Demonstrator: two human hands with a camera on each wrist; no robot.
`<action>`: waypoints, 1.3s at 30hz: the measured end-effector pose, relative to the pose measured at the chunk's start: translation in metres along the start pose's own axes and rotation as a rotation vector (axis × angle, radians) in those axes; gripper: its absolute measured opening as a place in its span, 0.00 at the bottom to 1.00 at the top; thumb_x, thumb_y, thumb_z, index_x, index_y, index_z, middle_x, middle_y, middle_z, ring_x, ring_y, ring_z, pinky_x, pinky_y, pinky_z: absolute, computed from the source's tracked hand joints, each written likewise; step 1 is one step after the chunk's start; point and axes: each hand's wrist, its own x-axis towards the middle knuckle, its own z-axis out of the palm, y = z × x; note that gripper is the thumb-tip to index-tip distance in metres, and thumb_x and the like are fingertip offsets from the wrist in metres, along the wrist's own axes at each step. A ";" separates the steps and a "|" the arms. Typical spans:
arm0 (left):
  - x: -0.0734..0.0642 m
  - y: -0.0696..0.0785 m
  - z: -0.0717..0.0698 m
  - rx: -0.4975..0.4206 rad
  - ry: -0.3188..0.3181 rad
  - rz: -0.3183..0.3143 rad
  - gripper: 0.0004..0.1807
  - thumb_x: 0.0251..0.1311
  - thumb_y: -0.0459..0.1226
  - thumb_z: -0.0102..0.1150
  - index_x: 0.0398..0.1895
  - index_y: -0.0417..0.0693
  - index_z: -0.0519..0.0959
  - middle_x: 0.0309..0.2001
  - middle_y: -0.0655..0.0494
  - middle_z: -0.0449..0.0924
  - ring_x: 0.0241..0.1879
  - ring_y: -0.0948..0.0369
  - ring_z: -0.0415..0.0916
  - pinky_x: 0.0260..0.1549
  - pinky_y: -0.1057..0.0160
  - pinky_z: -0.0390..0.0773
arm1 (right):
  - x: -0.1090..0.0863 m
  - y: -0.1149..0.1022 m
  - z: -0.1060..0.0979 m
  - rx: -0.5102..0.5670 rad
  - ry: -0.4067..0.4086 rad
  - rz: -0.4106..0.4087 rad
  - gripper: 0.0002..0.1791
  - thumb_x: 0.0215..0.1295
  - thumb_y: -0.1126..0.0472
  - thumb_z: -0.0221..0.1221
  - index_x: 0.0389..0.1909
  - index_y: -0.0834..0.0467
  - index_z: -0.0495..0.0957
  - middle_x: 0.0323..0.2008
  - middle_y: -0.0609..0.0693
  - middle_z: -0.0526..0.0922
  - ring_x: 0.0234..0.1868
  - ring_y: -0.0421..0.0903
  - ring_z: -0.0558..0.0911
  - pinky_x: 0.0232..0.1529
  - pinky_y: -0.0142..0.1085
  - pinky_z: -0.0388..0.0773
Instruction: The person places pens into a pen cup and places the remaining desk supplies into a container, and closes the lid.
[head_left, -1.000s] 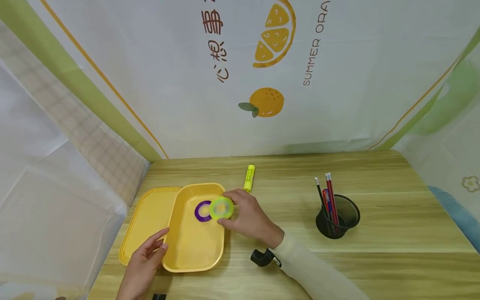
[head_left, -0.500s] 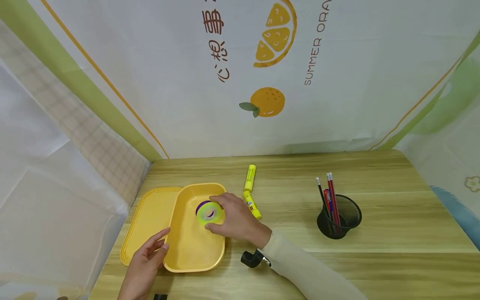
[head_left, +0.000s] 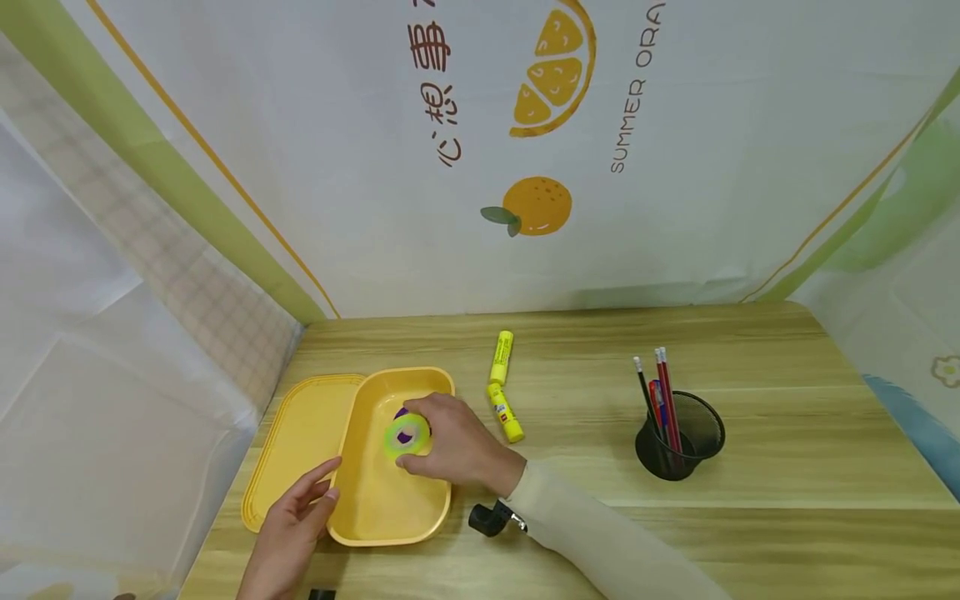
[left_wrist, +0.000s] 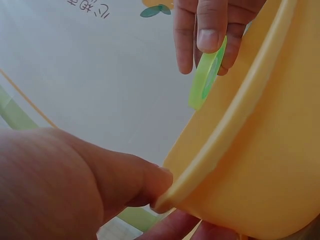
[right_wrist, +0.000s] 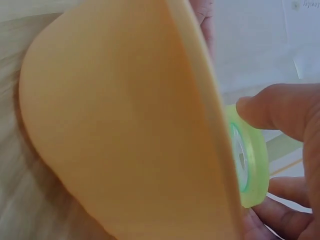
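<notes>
My right hand (head_left: 465,442) pinches a yellow-green roll of tape (head_left: 392,437) between thumb and fingers, over the inside of a yellow plastic box (head_left: 390,510). Under it, a purple roll of tape (head_left: 401,412) lies on the box floor, mostly covered in the head view. At the box's left side, my left hand (head_left: 288,525) holds the rim. The left wrist view has its thumb (left_wrist: 145,177) on the rim, with fingers below on the outside. From the right wrist, the green tape (right_wrist: 259,165) appears just beyond the box wall, tilted on edge.
A yellow lid (head_left: 296,446) lies left of the box, partly beneath it. Two yellow glue sticks (head_left: 502,358) lie end to end on the right. Farther right stands a black mesh cup (head_left: 678,442) with several pencils and pens (head_left: 667,400). A printed cloth hangs behind.
My right hand has carried the green tape left and slightly down, from the box's right rim to over the purple roll. The nearer glue stick has come into view. My left hand stays put.
</notes>
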 end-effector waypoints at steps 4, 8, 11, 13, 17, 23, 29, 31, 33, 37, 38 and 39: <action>-0.001 0.000 0.001 -0.011 0.006 0.000 0.29 0.80 0.39 0.56 0.81 0.54 0.67 0.69 0.42 0.73 0.51 0.70 0.75 0.39 0.66 0.79 | 0.003 -0.002 0.005 -0.025 0.005 -0.019 0.39 0.59 0.42 0.76 0.67 0.58 0.79 0.59 0.47 0.85 0.60 0.42 0.81 0.65 0.40 0.76; -0.001 0.001 0.002 -0.019 0.006 -0.001 0.29 0.80 0.39 0.56 0.81 0.53 0.67 0.68 0.42 0.73 0.50 0.69 0.75 0.37 0.66 0.78 | 0.006 -0.007 0.008 -0.040 -0.025 -0.005 0.39 0.59 0.42 0.75 0.67 0.58 0.79 0.62 0.47 0.85 0.64 0.45 0.80 0.68 0.40 0.75; -0.002 0.001 0.001 -0.018 0.004 0.001 0.28 0.80 0.39 0.56 0.81 0.54 0.68 0.69 0.42 0.73 0.51 0.68 0.75 0.37 0.66 0.78 | 0.009 -0.011 0.009 -0.053 -0.064 0.016 0.39 0.60 0.42 0.74 0.68 0.58 0.78 0.64 0.48 0.84 0.68 0.47 0.79 0.71 0.39 0.74; -0.002 0.001 0.001 -0.015 0.004 0.004 0.29 0.80 0.40 0.56 0.80 0.53 0.68 0.69 0.42 0.73 0.52 0.68 0.75 0.38 0.66 0.78 | 0.011 -0.014 0.009 -0.071 -0.084 0.028 0.40 0.60 0.42 0.74 0.69 0.57 0.78 0.64 0.48 0.84 0.68 0.47 0.78 0.71 0.38 0.74; -0.002 0.001 0.001 -0.011 0.006 0.007 0.28 0.80 0.39 0.56 0.80 0.53 0.68 0.69 0.42 0.73 0.52 0.68 0.75 0.38 0.66 0.78 | 0.012 -0.016 0.009 -0.110 -0.100 0.033 0.39 0.60 0.42 0.75 0.68 0.57 0.78 0.63 0.48 0.84 0.67 0.47 0.79 0.70 0.37 0.74; -0.002 0.003 0.001 -0.004 0.010 -0.006 0.28 0.80 0.39 0.56 0.80 0.54 0.68 0.68 0.42 0.74 0.52 0.68 0.75 0.39 0.66 0.79 | 0.014 -0.018 0.014 -0.174 -0.087 0.031 0.39 0.59 0.42 0.75 0.66 0.58 0.80 0.61 0.48 0.85 0.64 0.46 0.81 0.65 0.35 0.78; -0.002 0.003 0.001 0.004 0.011 -0.002 0.28 0.80 0.39 0.56 0.80 0.54 0.68 0.69 0.40 0.74 0.54 0.66 0.75 0.40 0.65 0.79 | 0.014 -0.019 0.019 -0.239 -0.089 0.040 0.37 0.58 0.41 0.75 0.63 0.57 0.81 0.58 0.48 0.86 0.59 0.45 0.83 0.60 0.34 0.80; -0.002 0.002 0.001 0.012 0.013 0.006 0.28 0.80 0.39 0.56 0.80 0.53 0.68 0.70 0.40 0.74 0.54 0.66 0.75 0.39 0.65 0.80 | 0.014 -0.019 0.019 -0.248 -0.089 0.037 0.36 0.58 0.41 0.75 0.62 0.57 0.81 0.56 0.48 0.87 0.58 0.45 0.84 0.58 0.34 0.81; -0.002 0.002 0.001 0.022 0.015 0.014 0.28 0.80 0.39 0.56 0.80 0.53 0.68 0.70 0.39 0.74 0.54 0.66 0.76 0.39 0.65 0.80 | 0.014 -0.020 0.019 -0.257 -0.090 0.032 0.36 0.57 0.41 0.76 0.62 0.57 0.82 0.55 0.48 0.88 0.56 0.44 0.85 0.57 0.34 0.82; -0.004 0.002 0.001 0.049 0.015 0.033 0.28 0.80 0.40 0.56 0.80 0.52 0.69 0.71 0.37 0.74 0.57 0.62 0.77 0.40 0.65 0.81 | 0.013 -0.020 0.020 -0.278 -0.094 0.021 0.36 0.57 0.41 0.76 0.62 0.57 0.83 0.53 0.47 0.89 0.54 0.43 0.86 0.55 0.34 0.82; -0.004 0.003 0.000 0.049 0.015 0.036 0.28 0.80 0.40 0.56 0.80 0.52 0.69 0.71 0.37 0.74 0.58 0.60 0.77 0.40 0.65 0.81 | 0.013 -0.021 0.020 -0.286 -0.092 0.017 0.35 0.57 0.41 0.76 0.61 0.56 0.83 0.53 0.47 0.89 0.53 0.42 0.86 0.54 0.33 0.82; -0.004 0.003 0.000 0.051 0.015 0.038 0.28 0.80 0.40 0.56 0.80 0.52 0.69 0.71 0.37 0.74 0.58 0.60 0.77 0.40 0.65 0.81 | 0.014 -0.021 0.020 -0.296 -0.090 0.012 0.35 0.57 0.41 0.76 0.61 0.56 0.84 0.52 0.46 0.89 0.52 0.42 0.86 0.53 0.33 0.83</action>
